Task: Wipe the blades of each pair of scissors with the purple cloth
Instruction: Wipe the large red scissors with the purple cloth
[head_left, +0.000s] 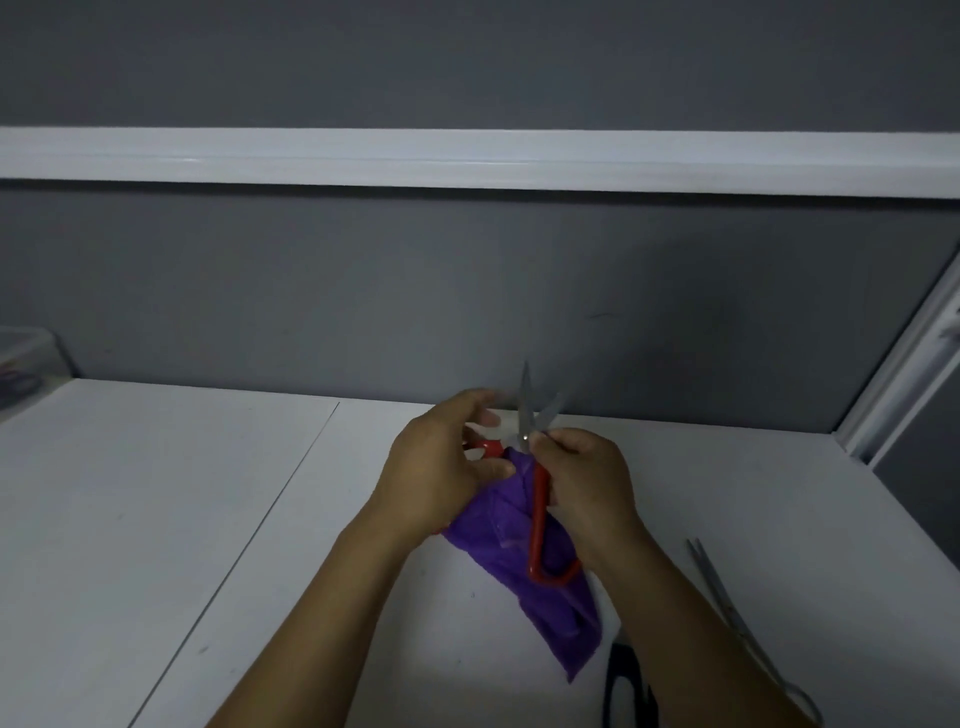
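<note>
Both hands hold red-handled scissors (540, 514) above the white table (182, 519), their blades (525, 410) spread apart and pointing up and away. My right hand (587, 483) grips one red handle near the pivot. My left hand (441, 467) holds the other red handle together with the purple cloth (519, 561), which hangs down under both hands towards the table. The cloth is below the pivot and off the blades. Two more pairs lie on the table at the lower right: black-handled scissors (628, 686) and slim all-metal scissors (737, 618).
A grey partition wall with a white rail (467, 161) runs behind the table. A side partition (914, 374) closes the right. A clear plastic box (23, 358) sits at the far left edge. A seam (280, 499) crosses the tabletop left of my hands.
</note>
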